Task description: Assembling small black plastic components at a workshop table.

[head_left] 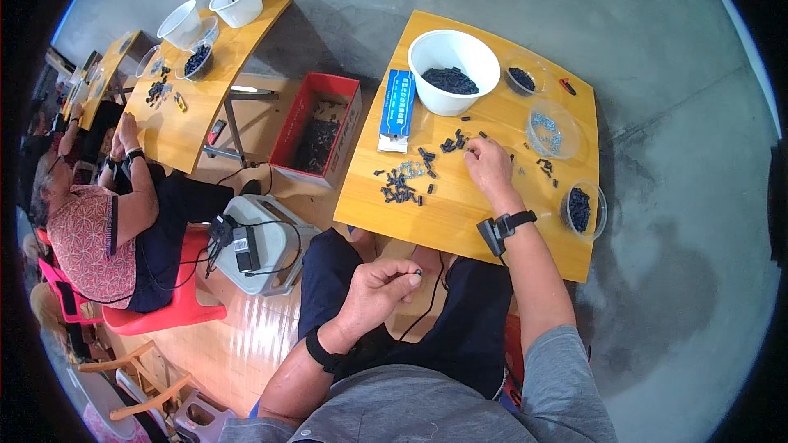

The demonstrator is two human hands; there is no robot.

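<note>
My left hand (379, 283) is held over my lap, below the front edge of the yellow wooden table (447, 217), with finger and thumb pinched on a small black part (419, 273). My right hand (489, 166) rests on the table top, fingers curled down onto small black parts (452, 144) near its middle. A pile of loose black and silvery parts (402, 183) lies to the left of that hand. A big white bowl (453, 70) of black parts stands at the back of the table.
Several clear cups (552, 131) with small parts stand on the table's right side, and a blue and white packet (396, 110) lies at its left. A red box (318, 128) and a grey case (263, 242) sit on the floor. Another person (98, 230) works at the left table.
</note>
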